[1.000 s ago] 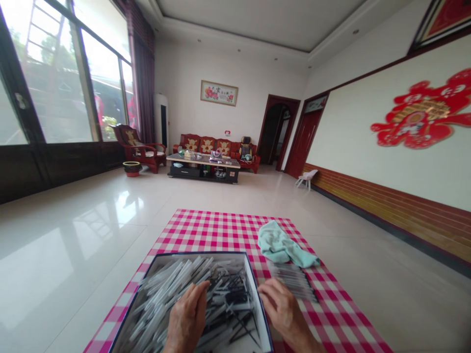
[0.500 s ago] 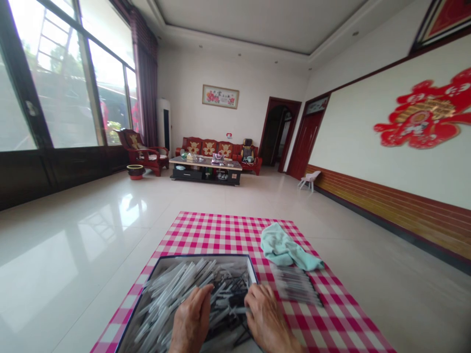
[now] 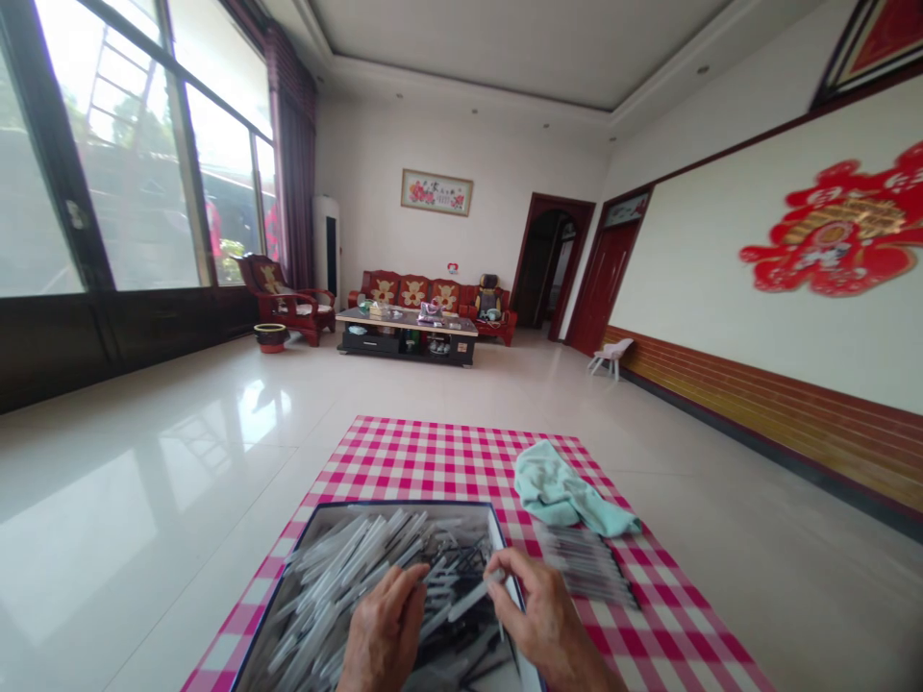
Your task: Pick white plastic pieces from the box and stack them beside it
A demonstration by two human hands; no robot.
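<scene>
In front of me a shallow box (image 3: 497, 524) with a dark blue rim holds many translucent plastic tubes (image 3: 367, 548) and thin black pieces. My right hand (image 3: 540, 610) is at the box's right edge, its thumb and fingers pinching one translucent plastic tube (image 3: 470, 600) that slants down to the left. Over the middle of the pile is my left hand (image 3: 386, 625), thumb and fingers drawn together; what they hold, if anything, is hidden. To the right of the box, a row of slim clear sticks with dark ends (image 3: 587, 567) lies side by side, slightly blurred.
A crumpled mint-green cloth (image 3: 566, 490) touches the far end of the row. Everything rests on a pink-and-white checked tablecloth (image 3: 425, 457). Across the tiled floor stand a low coffee table (image 3: 404, 336), a red wooden sofa (image 3: 414, 288) and a small pale chair (image 3: 611, 358).
My right hand has risen and turned slightly right, and a translucent tube now shows clearly in its fingers. My left hand has shifted a little to the right over the pile.
</scene>
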